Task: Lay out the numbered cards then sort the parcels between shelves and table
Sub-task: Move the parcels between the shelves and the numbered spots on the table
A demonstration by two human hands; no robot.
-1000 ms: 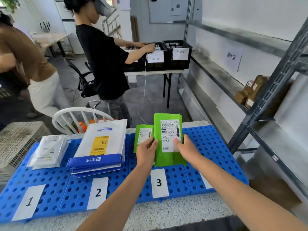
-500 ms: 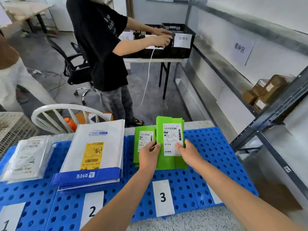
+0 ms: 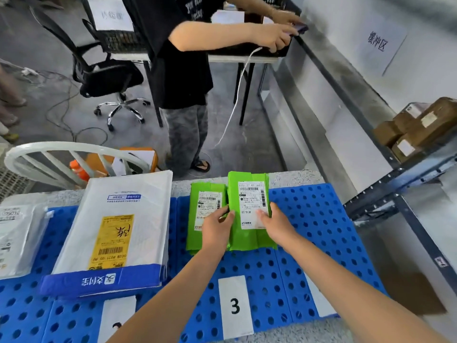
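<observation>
Two green parcels lie side by side on the blue perforated mat (image 3: 321,231), above card 3 (image 3: 235,305). The larger green parcel (image 3: 249,241) overlaps the smaller green parcel (image 3: 206,194) on its left. My left hand (image 3: 217,231) grips the larger parcel's left edge and partly covers the smaller one. From the other side, my right hand (image 3: 277,225) holds the right edge, thumb on the white label. My left forearm partly hides card 2 (image 3: 118,315). Another card (image 3: 319,302) peeks out under my right forearm.
A stack of white and blue mailers (image 3: 113,231) lies above card 2, with a clear-bagged parcel (image 3: 14,236) further left. Metal shelves (image 3: 395,179) on the right hold brown boxes (image 3: 420,127). A person (image 3: 183,70) stands beyond the table. A white chair back (image 3: 74,154) is behind it.
The view has tilted down and drawn closer to the table. Both hands stay on the larger green parcel with barely any shift. The person behind has reached further right.
</observation>
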